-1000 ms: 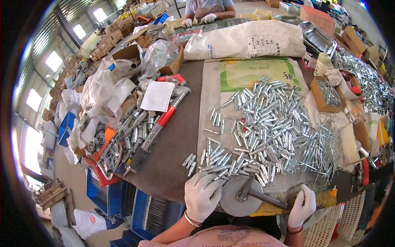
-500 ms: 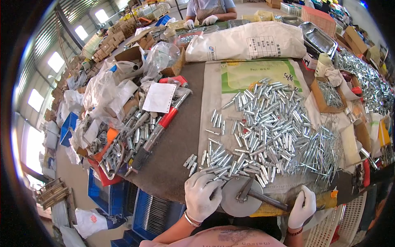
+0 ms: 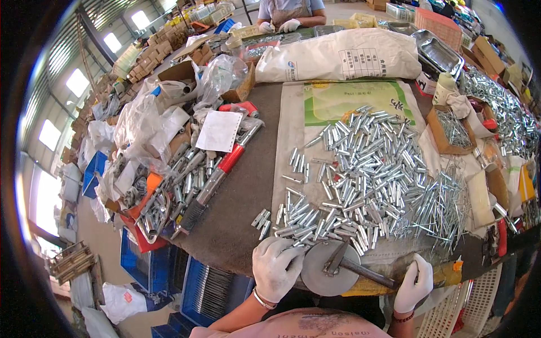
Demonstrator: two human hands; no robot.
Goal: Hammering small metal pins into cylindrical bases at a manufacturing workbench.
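At the near edge of the bench, my left hand (image 3: 275,269), in a white glove, has its fingers curled in beside a round grey disc (image 3: 321,279). What it pinches, if anything, is hidden. A metal piece (image 3: 336,258) stands on the disc, and a dark bar (image 3: 369,274) runs from it to the right. Near the bar's right end is my gloved right hand (image 3: 414,284), its fingers bent toward the thumb; I cannot make out anything in them. Just beyond lies a broad heap of short silvery metal tubes (image 3: 366,169), with thin metal pins (image 3: 439,205) on its right.
A rolled white sack (image 3: 338,56) lies across the back. Left are a box of metal parts (image 3: 169,197), plastic bags (image 3: 149,121) and a white paper (image 3: 220,130). A small carton of pins (image 3: 451,129) sits right. Blue crates (image 3: 211,293) stand below left. A co-worker (image 3: 290,17) works opposite.
My hands hold nearly the same place and pose. Across the bench, the co-worker's gloved hands have shifted slightly, one lifting a little.
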